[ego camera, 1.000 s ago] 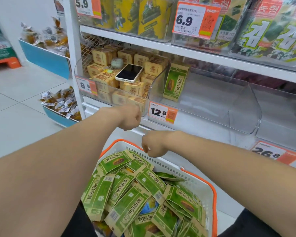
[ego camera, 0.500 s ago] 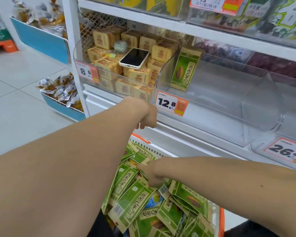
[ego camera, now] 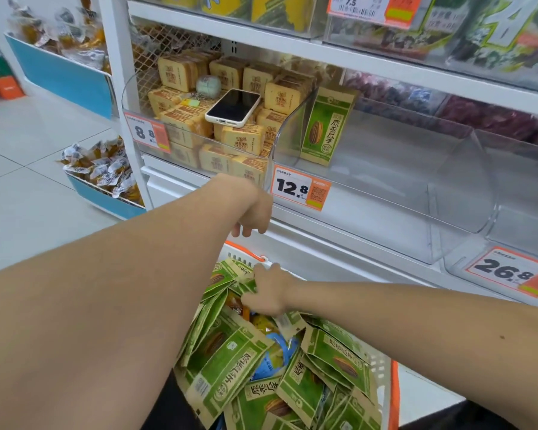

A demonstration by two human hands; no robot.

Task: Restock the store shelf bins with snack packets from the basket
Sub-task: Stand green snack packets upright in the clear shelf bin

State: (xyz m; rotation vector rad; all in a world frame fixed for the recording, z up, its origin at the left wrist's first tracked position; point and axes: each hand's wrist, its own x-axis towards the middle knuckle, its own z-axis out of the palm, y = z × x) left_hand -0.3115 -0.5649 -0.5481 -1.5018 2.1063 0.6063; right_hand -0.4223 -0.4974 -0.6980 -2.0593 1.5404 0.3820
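Note:
A white basket with an orange rim [ego camera: 392, 386] sits low in front of me, piled with several green sunflower-seed packets [ego camera: 230, 364]. My right hand [ego camera: 269, 293] reaches into the pile at the basket's far end and grips the tops of a few green packets [ego camera: 230, 276]. My left hand [ego camera: 255, 212] hangs above the basket, just below the shelf edge, fingers loosely curled and holding nothing. One green packet [ego camera: 325, 128] stands upright at the left end of the clear shelf bin [ego camera: 457, 193] marked 12.8.
The bin to the left holds several tan boxed snacks [ego camera: 243, 139] with a phone [ego camera: 233, 107] lying on top. A clear bin marked 26.8 [ego camera: 510, 271] is on the right. Blue side racks [ego camera: 106, 172] of wrapped snacks stand on the tiled floor at left.
My right hand has dropped from above the basket into the pile and closed on packets at the far end. My left hand stays hanging by the shelf edge.

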